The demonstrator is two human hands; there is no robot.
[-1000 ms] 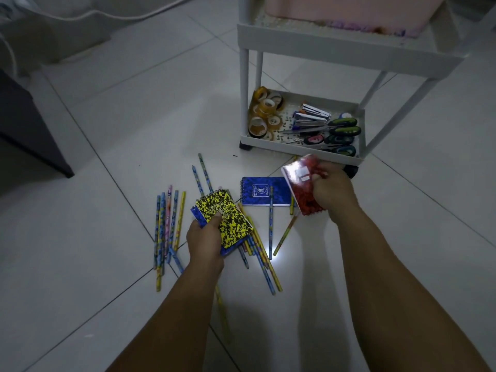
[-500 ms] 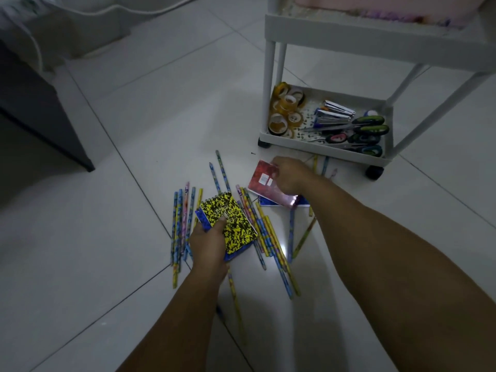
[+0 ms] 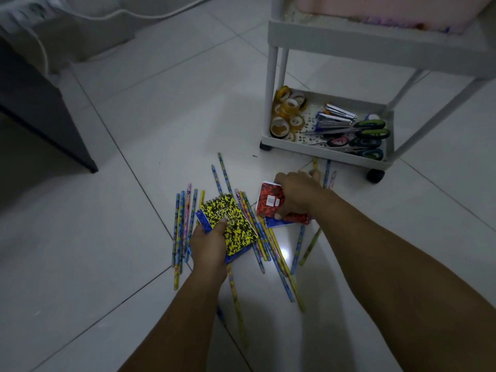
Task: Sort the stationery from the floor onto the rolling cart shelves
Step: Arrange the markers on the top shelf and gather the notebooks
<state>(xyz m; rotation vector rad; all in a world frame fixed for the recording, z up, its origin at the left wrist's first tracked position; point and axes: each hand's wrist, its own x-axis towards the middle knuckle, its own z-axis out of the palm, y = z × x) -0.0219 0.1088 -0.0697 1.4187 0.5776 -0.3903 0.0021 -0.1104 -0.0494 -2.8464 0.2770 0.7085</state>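
Both hands hold notebooks low over the pencils on the floor.

The left hand (image 3: 208,244) grips a yellow notebook (image 3: 228,224) stacked on a blue one (image 3: 201,220), thumb curled across the cover, the other fingers hidden beneath. Pencils (image 3: 182,224) lie scattered under and on both sides of those fingers. Just beyond, the right hand (image 3: 295,194) pinches a red notebook (image 3: 268,201), thumb at its near edge, with a second blue notebook (image 3: 276,222) directly under it. Farther off, past the right fingertips, the cart (image 3: 322,154) carries tape rolls (image 3: 287,114), staplers (image 3: 334,119) and scissors (image 3: 367,135) on its bottom shelf.
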